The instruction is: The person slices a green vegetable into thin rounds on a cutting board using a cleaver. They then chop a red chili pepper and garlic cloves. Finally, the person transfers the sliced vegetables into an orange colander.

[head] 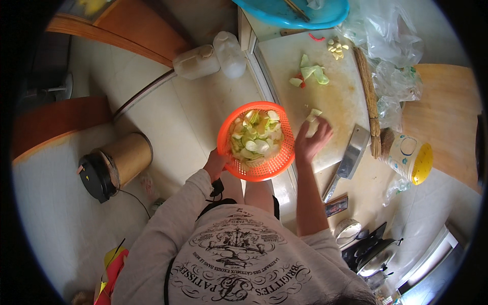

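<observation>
My left hand (216, 164) grips the rim of an orange plastic colander (284, 154) at its left side. Sliced pale-green vegetable pieces (253, 137) fill much of the colander, which is held beside the counter's edge. Over the white cutting board (282, 61), my right hand (314, 141) has its fingers curled beside a small vegetable piece (314, 114); whether it touches or holds anything is unclear. Farther up the board lie larger pale-green pieces (314, 72) with a bit of red, a pile of peeled garlic cloves (336, 48) and a red chilli (316, 37).
A cleaver (354, 152) lies by the board's lower right corner, near a straw whisk broom (368, 99). Clear plastic bags (392, 34) and a yellow-lidded tub (408, 152) stand right. A blue basin (324, 19) sits above the board; plastic jugs (230, 57) stand on the floor.
</observation>
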Available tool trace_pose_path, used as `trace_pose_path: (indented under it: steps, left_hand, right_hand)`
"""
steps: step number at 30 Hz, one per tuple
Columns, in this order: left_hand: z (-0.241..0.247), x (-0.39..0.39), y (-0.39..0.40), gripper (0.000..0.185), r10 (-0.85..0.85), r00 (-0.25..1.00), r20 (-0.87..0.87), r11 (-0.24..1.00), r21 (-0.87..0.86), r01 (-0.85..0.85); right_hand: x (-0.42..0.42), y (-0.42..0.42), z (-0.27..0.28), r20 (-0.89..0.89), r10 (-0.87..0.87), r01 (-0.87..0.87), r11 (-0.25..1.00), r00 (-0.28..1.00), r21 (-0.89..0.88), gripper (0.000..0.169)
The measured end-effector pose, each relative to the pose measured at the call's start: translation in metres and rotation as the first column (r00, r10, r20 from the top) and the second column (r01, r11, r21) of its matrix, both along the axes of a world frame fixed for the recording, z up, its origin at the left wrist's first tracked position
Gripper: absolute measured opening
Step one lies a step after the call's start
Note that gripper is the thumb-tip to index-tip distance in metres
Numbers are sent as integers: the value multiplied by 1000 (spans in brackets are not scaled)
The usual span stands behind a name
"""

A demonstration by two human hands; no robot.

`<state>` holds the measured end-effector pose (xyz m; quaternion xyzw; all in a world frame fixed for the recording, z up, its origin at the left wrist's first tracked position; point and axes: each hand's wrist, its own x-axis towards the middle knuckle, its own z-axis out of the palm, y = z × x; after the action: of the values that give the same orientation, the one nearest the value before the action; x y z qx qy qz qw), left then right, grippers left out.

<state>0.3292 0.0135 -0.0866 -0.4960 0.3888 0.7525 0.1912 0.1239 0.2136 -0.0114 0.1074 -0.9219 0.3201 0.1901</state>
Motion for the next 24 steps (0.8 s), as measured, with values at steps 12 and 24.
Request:
trace_pose_path:
  steps: [12, 24]
  left_hand:
    - [-3, 6, 4, 56, 18, 1000, 19, 1000, 18, -18]
    - [1, 7, 8, 54, 37, 999, 13, 999, 0, -37]
  right_hand:
    - [-71, -1, -8, 176, 173, -164, 984, 969, -64, 22]
    - [-148, -70, -4, 335, 0, -85, 967, 942, 239, 36]
